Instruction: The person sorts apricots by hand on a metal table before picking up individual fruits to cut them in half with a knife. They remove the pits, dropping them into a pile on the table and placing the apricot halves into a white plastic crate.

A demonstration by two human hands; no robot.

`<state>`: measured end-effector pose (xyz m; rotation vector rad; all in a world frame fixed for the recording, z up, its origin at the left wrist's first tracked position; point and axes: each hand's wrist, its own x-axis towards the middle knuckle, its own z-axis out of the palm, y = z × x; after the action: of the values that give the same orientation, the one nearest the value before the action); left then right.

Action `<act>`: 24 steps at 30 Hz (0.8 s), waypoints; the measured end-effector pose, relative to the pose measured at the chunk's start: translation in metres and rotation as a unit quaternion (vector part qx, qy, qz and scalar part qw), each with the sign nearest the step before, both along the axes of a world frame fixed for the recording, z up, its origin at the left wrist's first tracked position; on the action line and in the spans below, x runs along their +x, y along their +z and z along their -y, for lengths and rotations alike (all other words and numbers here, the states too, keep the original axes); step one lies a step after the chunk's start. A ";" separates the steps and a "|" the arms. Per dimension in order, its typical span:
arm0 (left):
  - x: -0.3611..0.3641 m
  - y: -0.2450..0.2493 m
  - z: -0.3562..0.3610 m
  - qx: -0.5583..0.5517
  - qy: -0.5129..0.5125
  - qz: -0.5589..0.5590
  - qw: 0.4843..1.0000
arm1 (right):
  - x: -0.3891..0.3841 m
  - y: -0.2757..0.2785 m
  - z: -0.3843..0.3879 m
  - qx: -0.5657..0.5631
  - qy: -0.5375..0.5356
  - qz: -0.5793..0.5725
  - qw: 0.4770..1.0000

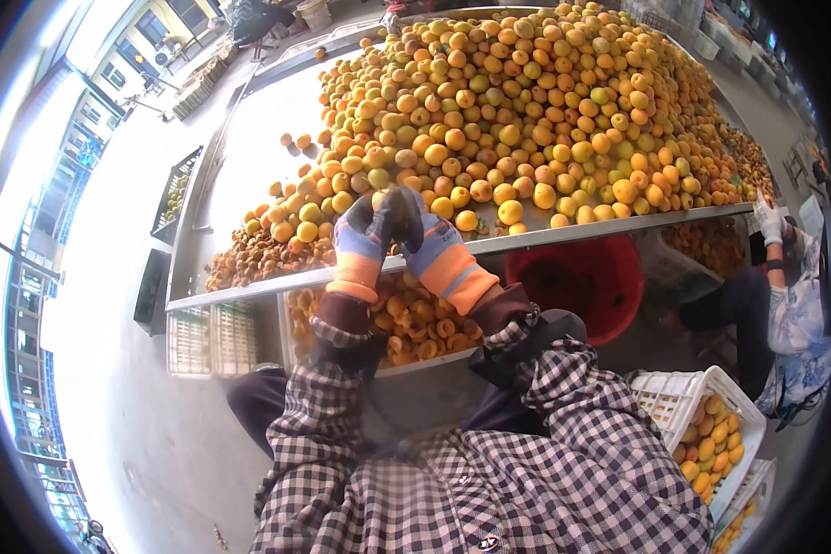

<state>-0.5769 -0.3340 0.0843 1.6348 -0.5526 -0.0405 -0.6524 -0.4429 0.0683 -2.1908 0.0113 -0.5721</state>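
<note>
Both my hands wear gloves with dark coated fingers, blue backs and orange cuffs. They meet at the front edge of the metal-topped table (489, 244). My left hand (362, 238) has its fingers curled against those of my right hand (425, 235), which is also closed. Whatever lies between the fingers is hidden and blurred. Just beyond them rises a big heap of whole apricots (526, 120). To the left of my hands lies a pile of small brown apricot pits (272, 263). Under the edge, below my hands, a crate holds halved apricots (420, 319).
A red tub (586, 286) stands beneath the table at right. White crates (702, 392) with apricots sit to my lower right. A co-worker's gloved hand (768, 220) rests near the table's right end. Empty-looking pale crates (212, 340) stand at lower left.
</note>
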 end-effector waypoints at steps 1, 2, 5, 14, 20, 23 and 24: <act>0.003 0.000 -0.002 0.012 0.000 0.018 1.000 | -0.001 0.007 -0.001 0.038 -0.009 0.015 0.999; 0.004 0.000 -0.002 0.012 0.000 0.019 1.000 | 0.001 0.006 -0.002 0.038 -0.009 0.015 0.999; 0.002 -0.001 -0.003 0.016 0.035 0.044 0.998 | 0.006 -0.004 -0.005 0.031 -0.001 0.026 0.999; 0.015 -0.014 -0.018 0.025 -0.063 0.029 0.997 | 0.006 -0.013 -0.005 0.083 0.050 0.026 0.995; 0.032 -0.040 -0.030 0.028 -0.069 0.055 0.996 | 0.006 -0.015 -0.015 0.210 0.072 0.012 0.975; 0.020 -0.020 -0.032 0.036 -0.082 0.029 0.996 | 0.007 -0.016 -0.014 0.215 0.081 0.046 0.972; 0.017 -0.017 -0.034 0.054 -0.082 0.038 0.995 | 0.009 -0.017 -0.014 0.218 0.100 0.051 0.969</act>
<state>-0.5596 -0.2995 0.0673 1.6975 -0.7524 -0.1315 -0.6437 -0.4293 0.0511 -1.7093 -0.1264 -0.5116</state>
